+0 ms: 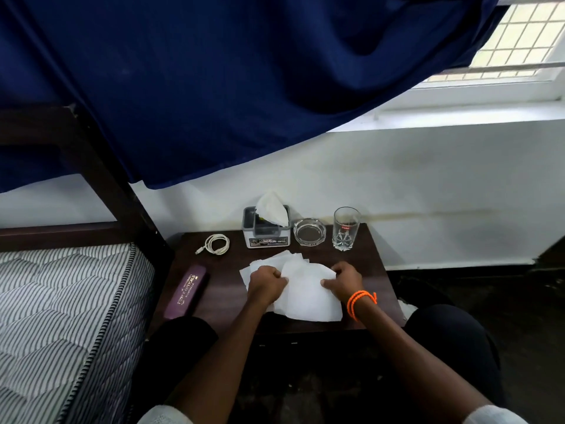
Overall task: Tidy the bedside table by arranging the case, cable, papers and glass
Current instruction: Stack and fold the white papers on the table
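Person's crouching at the dark wooden bench (360, 270), both hands on the loose white sheets of paper (308, 295) spread at its middle. Left hand (266, 284) is curling round the sheets' left edge; right hand (344, 278), w/ an orange thread bracelet (360, 302) at the wrist, is pinching their right side. Looks like gathering into one stack, not squared yet.

Taking the papers as landmark: coiled white cable (215, 243) is sitting behind-left, already wound. Long purple spectacle case (187, 291) is lying to the left, near the bench edge by the striped mattress (61, 301). Clear drinking glass (346, 228) is standing upright behind-right, beside a round glass ashtray (309, 231) & grey tissue box (266, 229).

So roughly midway, I'd guess: papers remaining.
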